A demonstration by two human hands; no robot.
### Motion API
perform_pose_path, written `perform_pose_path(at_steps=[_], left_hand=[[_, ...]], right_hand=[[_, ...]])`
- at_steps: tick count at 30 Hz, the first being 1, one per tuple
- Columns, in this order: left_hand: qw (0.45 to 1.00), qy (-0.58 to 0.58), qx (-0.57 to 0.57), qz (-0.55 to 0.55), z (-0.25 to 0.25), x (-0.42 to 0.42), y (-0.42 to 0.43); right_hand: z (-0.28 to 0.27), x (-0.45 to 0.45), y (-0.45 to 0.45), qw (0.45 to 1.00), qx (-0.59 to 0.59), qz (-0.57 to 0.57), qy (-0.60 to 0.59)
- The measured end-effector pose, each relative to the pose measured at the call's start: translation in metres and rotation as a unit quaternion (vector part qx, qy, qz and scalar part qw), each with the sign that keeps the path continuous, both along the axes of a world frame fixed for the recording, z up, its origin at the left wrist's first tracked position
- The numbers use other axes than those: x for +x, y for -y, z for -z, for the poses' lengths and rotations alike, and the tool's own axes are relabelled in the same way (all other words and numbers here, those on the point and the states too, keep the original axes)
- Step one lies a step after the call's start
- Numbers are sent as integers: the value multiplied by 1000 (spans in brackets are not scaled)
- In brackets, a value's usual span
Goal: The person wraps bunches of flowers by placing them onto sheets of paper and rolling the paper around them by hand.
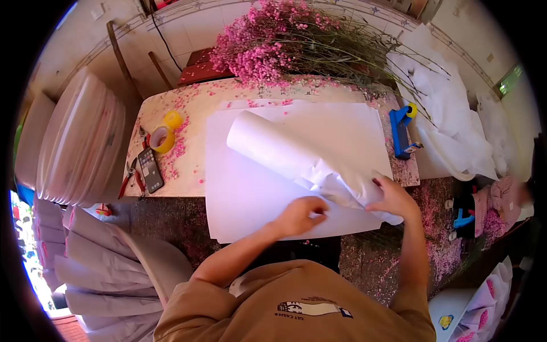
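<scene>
On the table lies a stack of white paper sheets (pixel 239 194). A white paper wrap (pixel 273 145), rolled into a tube, rests slantwise on it, its wide end up and to the left and its gathered, creased end near me. My right hand (pixel 394 199) grips that creased end, thumb and fingers on either side of the paper. My left hand (pixel 302 218) is just below the wrap, over the sheets, with its fingers curled closed. Whatever may be between those fingers is too small to make out. The inside of the wrap is hidden.
Pink flowers (pixel 256 57) with long stems lie behind the table. A blue tape dispenser (pixel 400 134) stands at the right. At the left are tape rolls (pixel 162 139), a phone (pixel 150 170) and red-handled pruners (pixel 132 178). Grey-wrapped bundles (pixel 102 262) stand at lower left.
</scene>
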State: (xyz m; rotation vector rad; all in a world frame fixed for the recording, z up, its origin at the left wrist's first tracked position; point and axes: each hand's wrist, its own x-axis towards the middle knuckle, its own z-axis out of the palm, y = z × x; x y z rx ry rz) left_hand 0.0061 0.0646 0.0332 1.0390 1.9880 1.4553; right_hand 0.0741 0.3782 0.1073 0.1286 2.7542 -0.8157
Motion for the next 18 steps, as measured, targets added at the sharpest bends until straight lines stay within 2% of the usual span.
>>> perform_pose_path(at_steps=[1, 2, 3, 5, 6, 8, 9, 12, 13, 15, 17, 18], left_hand=[[996, 56, -63, -38, 14, -11, 26], [983, 126, -88, -101, 23, -17, 46], [967, 205, -29, -147, 38, -24, 61], [910, 349, 66, -214, 28, -37, 80], [909, 345, 75, -222, 24, -43, 81], [837, 435, 214, -253, 20, -47, 79], [834, 434, 223, -259, 22, -47, 79], [818, 460, 247, -240, 36, -48, 72], [815, 465, 252, -237, 32, -38, 67], [806, 447, 341, -187, 9, -11, 55], [818, 437, 346, -143, 3, 14, 40], [829, 437, 326, -126, -5, 29, 34]], right_hand=[[-2, -20, 14, 997, -18, -58, -40], [-7, -44, 34, 997, -53, -60, -18], [-11, -68, 54, 994, -89, -62, 5], [22, -120, 74, 982, -173, -75, 30], [16, -133, 90, 982, -167, -86, 27], [6, -149, 119, 940, -307, -71, 134], [7, -150, 122, 940, -301, -80, 137], [10, -120, 113, 978, -168, -121, 40], [5, -95, 111, 980, -166, -111, 23], [13, -45, 107, 983, -163, -87, 12], [26, 6, 99, 966, -252, -61, -16], [23, 27, 102, 968, -248, -35, -13]])
